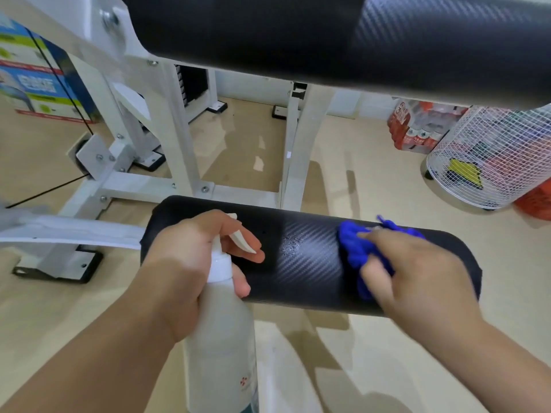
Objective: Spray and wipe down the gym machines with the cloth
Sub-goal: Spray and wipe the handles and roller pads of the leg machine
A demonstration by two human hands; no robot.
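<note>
A black roller pad [310, 263] with a carbon-weave surface lies across the middle of the view, on a white arm of the gym machine. A patch of spray droplets shows near its middle. My left hand [190, 257] grips the neck of a white spray bottle [220, 332], with a finger on the trigger and the nozzle towards the pad. My right hand [417, 272] presses a blue cloth [357, 251] onto the right part of the pad, fingers curled over the cloth.
A larger black pad [298, 34] spans the top of the view. The white machine frame [179, 138] stands behind on the beige floor. A white wire basket [495, 156] and a pack of bottles [417, 126] sit at the right. A printed box [38, 70] stands at the left.
</note>
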